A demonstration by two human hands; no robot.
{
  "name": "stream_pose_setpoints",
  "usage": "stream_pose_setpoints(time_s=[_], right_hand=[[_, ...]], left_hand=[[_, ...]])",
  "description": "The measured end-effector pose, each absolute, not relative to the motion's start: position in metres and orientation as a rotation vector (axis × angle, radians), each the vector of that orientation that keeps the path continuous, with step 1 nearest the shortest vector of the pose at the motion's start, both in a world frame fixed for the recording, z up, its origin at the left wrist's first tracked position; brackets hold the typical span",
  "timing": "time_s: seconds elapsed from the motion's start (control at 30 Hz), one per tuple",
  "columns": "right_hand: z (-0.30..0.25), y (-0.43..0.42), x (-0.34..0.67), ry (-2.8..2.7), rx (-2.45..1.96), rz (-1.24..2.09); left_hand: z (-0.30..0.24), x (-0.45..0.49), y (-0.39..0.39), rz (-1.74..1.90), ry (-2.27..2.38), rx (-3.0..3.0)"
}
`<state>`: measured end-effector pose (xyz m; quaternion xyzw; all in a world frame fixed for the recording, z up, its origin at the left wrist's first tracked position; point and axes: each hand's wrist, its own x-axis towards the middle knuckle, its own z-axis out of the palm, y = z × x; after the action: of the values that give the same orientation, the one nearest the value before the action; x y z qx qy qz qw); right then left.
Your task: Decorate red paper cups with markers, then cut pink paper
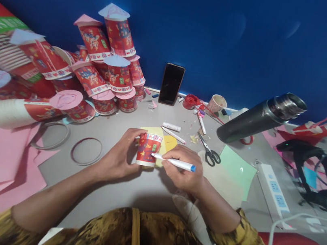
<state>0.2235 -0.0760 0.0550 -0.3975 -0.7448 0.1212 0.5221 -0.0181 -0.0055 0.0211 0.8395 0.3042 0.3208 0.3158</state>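
At frame centre, the left hand's [123, 153] grip clamps a red cup [148, 149]; the right hand's [186, 167] grip clamps a white marker [181, 164].

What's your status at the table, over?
Left hand gripping red paper cup. Right hand holding white marker, tip at cup's side. Scissors lie beyond right hand, apart from cup.

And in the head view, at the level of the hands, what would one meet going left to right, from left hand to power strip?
Left hand → red paper cup → right hand → scissors → green paper → white power strip.
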Motion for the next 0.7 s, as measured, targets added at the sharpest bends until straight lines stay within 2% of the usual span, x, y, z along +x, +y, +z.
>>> stream_pose_setpoints(time_s=[0.7], right_hand=[[0.0540, -0.0774, 0.2193, -1.841, -0.941, 0.241]], left_hand=[[0.0173, -0.0178, -0.0059, 0.851, 0.709, 2.265]])
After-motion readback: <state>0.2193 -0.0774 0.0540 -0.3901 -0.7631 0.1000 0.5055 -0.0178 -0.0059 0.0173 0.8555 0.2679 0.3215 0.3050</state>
